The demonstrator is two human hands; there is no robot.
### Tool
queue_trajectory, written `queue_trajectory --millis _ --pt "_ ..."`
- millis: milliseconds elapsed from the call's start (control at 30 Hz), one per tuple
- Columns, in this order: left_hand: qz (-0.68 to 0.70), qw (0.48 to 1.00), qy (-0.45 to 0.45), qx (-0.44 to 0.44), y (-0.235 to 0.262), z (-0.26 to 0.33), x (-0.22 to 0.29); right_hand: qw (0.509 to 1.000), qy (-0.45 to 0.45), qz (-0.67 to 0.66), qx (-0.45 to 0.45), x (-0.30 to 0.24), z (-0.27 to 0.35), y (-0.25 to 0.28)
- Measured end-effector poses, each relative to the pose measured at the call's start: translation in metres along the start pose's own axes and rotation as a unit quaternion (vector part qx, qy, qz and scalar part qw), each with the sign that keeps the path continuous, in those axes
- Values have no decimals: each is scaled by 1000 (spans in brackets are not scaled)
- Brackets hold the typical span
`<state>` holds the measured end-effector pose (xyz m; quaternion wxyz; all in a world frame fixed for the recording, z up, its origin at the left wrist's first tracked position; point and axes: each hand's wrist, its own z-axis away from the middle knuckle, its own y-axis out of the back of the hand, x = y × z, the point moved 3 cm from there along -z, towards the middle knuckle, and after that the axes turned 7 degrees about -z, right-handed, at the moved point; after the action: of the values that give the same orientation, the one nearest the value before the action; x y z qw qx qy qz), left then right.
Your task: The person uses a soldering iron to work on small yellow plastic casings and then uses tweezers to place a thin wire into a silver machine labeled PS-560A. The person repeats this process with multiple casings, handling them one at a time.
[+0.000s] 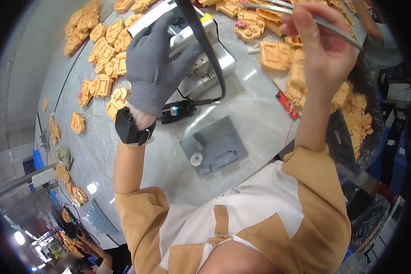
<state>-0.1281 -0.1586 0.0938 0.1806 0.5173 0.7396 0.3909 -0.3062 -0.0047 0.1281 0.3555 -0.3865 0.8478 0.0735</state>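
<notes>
My left hand (153, 64) wears a grey knitted glove and rests against a silver metal machine (226, 59). Its thumb is spread away from the fingers; the far fingertips lie by the machine's upper edge. In my bare right hand (322, 50), at the upper right, metal tweezers (270, 7) are gripped, their tips pointing left. Below those tips lie orange-yellow moulded plastic parts (250, 25), one with a small red piece on it. A black strap (210, 50) crosses in front of the machine.
A grey tray (214, 148) with raised blocks and a round white piece lies on the table (260, 118). A black cylindrical device (182, 109) sits below the machine. More orange parts (107, 55) spread along the left. A co-worker's arm (370, 23) is at the upper right.
</notes>
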Motion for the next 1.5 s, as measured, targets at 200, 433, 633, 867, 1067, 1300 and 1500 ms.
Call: queue_trajectory --millis 200,433,633,867,1067,1300,1500 --pt "-113 978 72 -159 -19 -1 -13 991 -112 -62 24 12 69 16" --pt "21 982 132 -131 -11 -36 -52 994 -110 5 -2 28 85 20" --pt "59 969 138 -194 -25 -77 -120 970 -230 -83 2 44 91 19" --pt "-5 965 122 -233 -23 -88 -136 938 -324 -121 9 69 109 11" --pt "82 948 174 -255 -28 -86 -137 918 -385 -91 21 74 118 13" --pt "179 911 216 -302 -35 -90 -154 916 -395 -73 14 78 123 5" --pt "192 913 219 -285 -33 -87 -159 901 -423 -90 -23 78 122 0"
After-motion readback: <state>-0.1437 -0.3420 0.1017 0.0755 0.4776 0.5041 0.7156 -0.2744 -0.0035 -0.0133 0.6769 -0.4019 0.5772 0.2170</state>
